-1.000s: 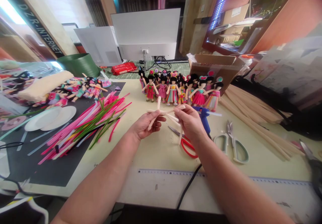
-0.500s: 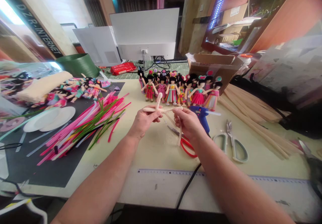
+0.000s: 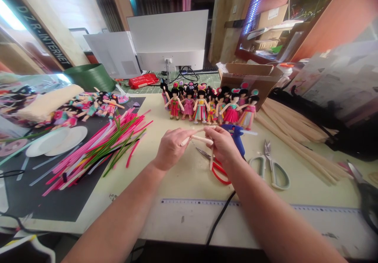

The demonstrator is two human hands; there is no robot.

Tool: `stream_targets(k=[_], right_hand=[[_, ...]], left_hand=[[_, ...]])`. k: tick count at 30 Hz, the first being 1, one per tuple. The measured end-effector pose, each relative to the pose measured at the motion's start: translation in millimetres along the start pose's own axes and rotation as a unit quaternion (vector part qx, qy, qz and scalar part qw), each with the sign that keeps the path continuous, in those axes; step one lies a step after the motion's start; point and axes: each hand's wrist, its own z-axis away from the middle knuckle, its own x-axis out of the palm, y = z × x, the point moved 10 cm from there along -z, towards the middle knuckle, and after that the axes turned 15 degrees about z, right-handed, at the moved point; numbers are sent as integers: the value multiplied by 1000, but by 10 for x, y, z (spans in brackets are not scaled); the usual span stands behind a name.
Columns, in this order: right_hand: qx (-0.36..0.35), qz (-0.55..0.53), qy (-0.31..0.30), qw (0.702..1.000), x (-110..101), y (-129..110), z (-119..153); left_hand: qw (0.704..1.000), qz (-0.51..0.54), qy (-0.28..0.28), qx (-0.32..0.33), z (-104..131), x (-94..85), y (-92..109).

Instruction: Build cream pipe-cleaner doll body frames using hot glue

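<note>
My left hand (image 3: 170,147) is closed round one side of a cream pipe-cleaner piece (image 3: 202,139), whose arms cross between my hands above the table. Pinched in my right hand (image 3: 221,141) is the other side of the same piece, with one end hanging below the fingers. Red-handled scissors (image 3: 220,174) lie just under my right hand, partly hidden by it. A blue glue gun (image 3: 238,139) rests behind my right wrist. Small dolls in colourful dresses (image 3: 201,107) stand in rows beyond both hands.
Pink and green pipe cleaners (image 3: 97,149) lie at left, near white plates (image 3: 53,141). Grey-handled scissors (image 3: 270,168), beige strips (image 3: 301,141) and black-handled scissors (image 3: 364,200) are at right. A ruler (image 3: 183,202) runs along the front. Behind stand a cardboard box (image 3: 251,80) and a monitor (image 3: 169,34).
My left hand has turned over, its back now facing up more. The arm of the cream piece that stood upright now points right, toward my right hand.
</note>
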Motion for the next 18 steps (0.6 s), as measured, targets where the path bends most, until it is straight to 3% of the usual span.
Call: stream_targets(k=[4,7,9,11,13,16,18], right_hand=[[-28,-26,8,999,-15,-73,0],[-49,-47,3,998,-19,-135,5],[-60,-57,2,997,-37,-166,2],[-68,-64,7,996,-70,-187,-8],[-76,-66,9,995,-96,-202,-18],[-85,-62,1,994,-86,-221,-21],[-89,-56,-6,994,-54,-228,-9]], left_hand=[[997,52,33,-55,-2,-55,-92],[973,126,106,-163,45,-162,-359],[939,185,141,-255,122,-165,-592],[882,268,140,-362,235,-47,-815],[795,386,94,-458,355,207,-923],[651,546,22,-526,456,531,-819],[599,597,8,-534,468,599,-737]])
